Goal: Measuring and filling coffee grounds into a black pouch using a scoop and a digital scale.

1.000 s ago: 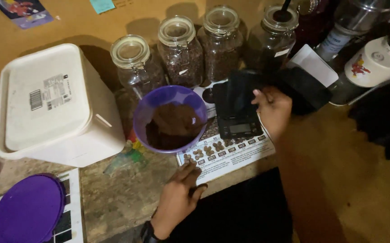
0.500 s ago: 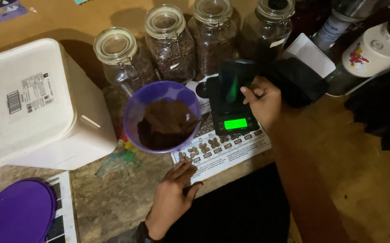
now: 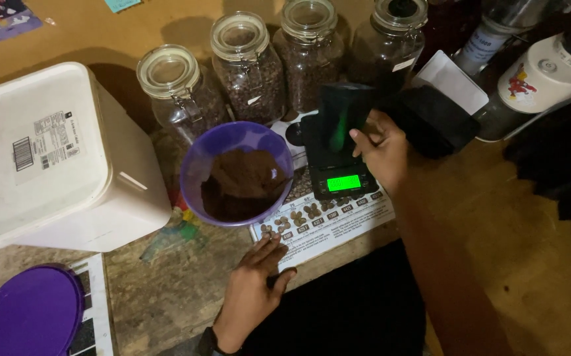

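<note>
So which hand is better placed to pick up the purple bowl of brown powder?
Probably the left hand. It rests flat on the printed chart, just below the purple bowl, holding nothing. The right hand is busy gripping the black cover over the lit scale.

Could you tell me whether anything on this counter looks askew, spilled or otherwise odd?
Nothing looks spilled. One oddity: the black cover stands tilted up on the lit scale, held by the right hand. The purple bowl of brown grounds sits upright, its purple lid off to the side.
</note>
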